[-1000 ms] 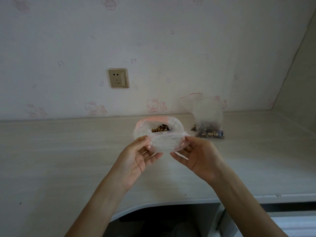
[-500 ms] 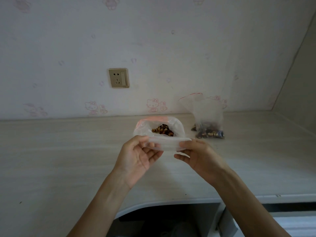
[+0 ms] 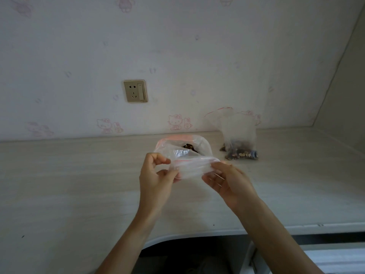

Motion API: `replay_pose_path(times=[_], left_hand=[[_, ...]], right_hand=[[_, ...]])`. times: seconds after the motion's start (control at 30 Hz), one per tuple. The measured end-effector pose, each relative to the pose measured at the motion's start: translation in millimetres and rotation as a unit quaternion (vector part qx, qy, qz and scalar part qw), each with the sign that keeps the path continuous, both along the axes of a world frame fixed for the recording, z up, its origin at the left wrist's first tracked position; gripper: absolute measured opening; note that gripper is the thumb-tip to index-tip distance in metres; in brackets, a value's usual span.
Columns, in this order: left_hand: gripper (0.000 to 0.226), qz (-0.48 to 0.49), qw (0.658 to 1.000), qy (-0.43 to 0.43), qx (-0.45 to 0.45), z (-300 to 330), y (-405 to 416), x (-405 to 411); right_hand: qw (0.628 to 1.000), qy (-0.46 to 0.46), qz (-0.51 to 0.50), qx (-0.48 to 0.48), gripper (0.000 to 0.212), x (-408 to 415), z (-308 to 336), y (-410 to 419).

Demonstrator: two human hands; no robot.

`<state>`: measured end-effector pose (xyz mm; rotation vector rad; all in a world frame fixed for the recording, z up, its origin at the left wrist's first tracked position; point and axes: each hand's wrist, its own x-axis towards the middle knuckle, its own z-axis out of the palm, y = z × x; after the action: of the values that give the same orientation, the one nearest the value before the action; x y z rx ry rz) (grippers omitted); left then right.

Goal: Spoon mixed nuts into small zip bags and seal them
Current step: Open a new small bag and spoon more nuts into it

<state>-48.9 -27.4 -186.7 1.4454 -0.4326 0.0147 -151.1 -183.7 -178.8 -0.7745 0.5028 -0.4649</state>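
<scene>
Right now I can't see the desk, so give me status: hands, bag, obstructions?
Left hand and right hand both pinch the bag top. Nuts inside, mouth partly open. Second bag stands behind, apart. Nothing in the way.

The desk (image 3: 79, 184) lay bare across the left and lower centre of the frame, open to a reaching hand. At centre right a standing bag of nuts (image 3: 240, 139) blocked the way, close against the wall (image 3: 177, 46).

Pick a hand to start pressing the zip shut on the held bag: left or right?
Left, probably. The left hand already pinches one end of the small zip bag at its red strip; the right hand grips the other end from below, steadying.
</scene>
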Motion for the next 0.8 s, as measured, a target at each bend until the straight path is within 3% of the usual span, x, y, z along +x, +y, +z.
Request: replay_pose_path(times=[0.23,0.43,0.5,0.63,0.8], left_hand=[[0.033,0.011,0.976,-0.188,0.107,-1.7,7.6,-1.4],[0.018,-0.022,0.965,-0.231,0.125,2.9,8.3,-5.8],[0.012,-0.030,0.974,-0.190,0.123,3.7,7.0,-5.7],[0.010,-0.054,0.996,0.026,0.069,6.4,5.5,-2.5],[0.020,-0.126,0.965,0.230,-0.010,6.8,11.1,5.7]], right_hand=[[0.995,-0.030,0.079,0.056,0.010,-0.1,2.3,-4.4],[0.997,-0.007,0.074,0.021,0.005,0.6,0.1,-8.7],[0.997,0.000,0.082,0.014,0.009,0.1,-1.3,-10.9],[0.993,0.008,0.116,-0.008,0.016,-2.4,-2.0,-17.5],[0.986,0.036,0.140,-0.087,0.023,-8.2,-6.2,-29.0]])
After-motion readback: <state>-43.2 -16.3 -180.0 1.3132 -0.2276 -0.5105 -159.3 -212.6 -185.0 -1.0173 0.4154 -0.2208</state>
